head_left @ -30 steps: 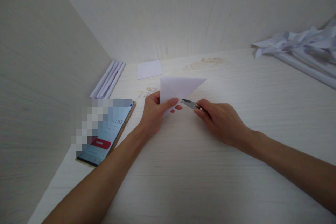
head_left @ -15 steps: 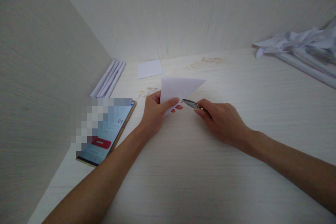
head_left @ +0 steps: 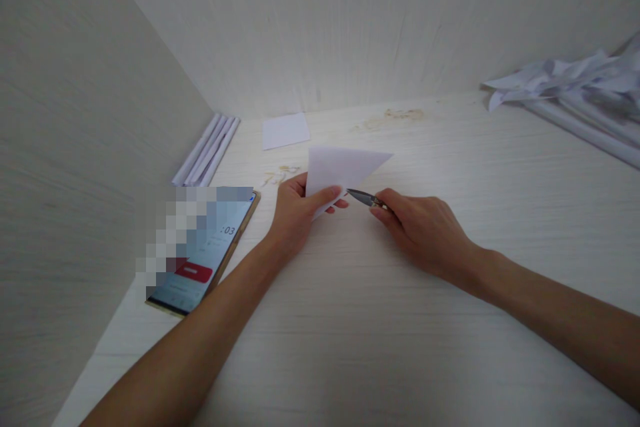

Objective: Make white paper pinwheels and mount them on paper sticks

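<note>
Here, at the far left, four rolled paper tubes (head_left: 207,151) lie side by side against the wall, with one phone (head_left: 203,252) flat on the table (head_left: 380,347) nearer me. Behind it lies one small square sheet (head_left: 285,130). My left hand (head_left: 295,217) pinches one folded paper triangle (head_left: 340,168) at its lower corner, thumb on top, holding it just above the table. The blade tips of one small pair of scissors (head_left: 364,198) touch the triangle's lower edge, gripped in my closed right hand (head_left: 425,230). Far right, one heap of crumpled paper (head_left: 570,80) lies on several long rolls; I cannot count them.
</note>
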### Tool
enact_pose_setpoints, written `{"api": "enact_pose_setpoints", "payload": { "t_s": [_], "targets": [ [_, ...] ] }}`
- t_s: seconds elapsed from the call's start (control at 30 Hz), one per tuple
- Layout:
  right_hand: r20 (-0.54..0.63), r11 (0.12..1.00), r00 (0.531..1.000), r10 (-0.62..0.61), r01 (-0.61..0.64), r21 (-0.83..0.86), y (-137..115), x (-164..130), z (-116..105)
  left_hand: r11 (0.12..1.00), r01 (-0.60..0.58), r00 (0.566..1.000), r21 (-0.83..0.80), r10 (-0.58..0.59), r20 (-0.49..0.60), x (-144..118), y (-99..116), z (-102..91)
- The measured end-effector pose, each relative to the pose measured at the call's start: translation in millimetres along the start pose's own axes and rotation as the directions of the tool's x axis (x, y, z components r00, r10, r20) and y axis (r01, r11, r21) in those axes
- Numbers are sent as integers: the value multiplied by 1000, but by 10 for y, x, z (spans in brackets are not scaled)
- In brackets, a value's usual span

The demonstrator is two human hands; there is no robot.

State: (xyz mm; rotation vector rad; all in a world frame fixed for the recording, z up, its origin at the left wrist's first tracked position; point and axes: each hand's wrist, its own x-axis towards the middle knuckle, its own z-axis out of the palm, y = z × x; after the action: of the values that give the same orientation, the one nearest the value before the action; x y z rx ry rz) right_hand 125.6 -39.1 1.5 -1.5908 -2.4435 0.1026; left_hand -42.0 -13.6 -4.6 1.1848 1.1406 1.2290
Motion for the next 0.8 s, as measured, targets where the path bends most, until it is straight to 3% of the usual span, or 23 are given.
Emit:
{"api": "enact_pose_setpoints", "payload": {
  "t_s": [0.8],
  "targets": [
    [-24,982,1000,8,-12,-188,-45,15,13,999,-9,998,37,11,-59,10,-37,8]
  ]
}}
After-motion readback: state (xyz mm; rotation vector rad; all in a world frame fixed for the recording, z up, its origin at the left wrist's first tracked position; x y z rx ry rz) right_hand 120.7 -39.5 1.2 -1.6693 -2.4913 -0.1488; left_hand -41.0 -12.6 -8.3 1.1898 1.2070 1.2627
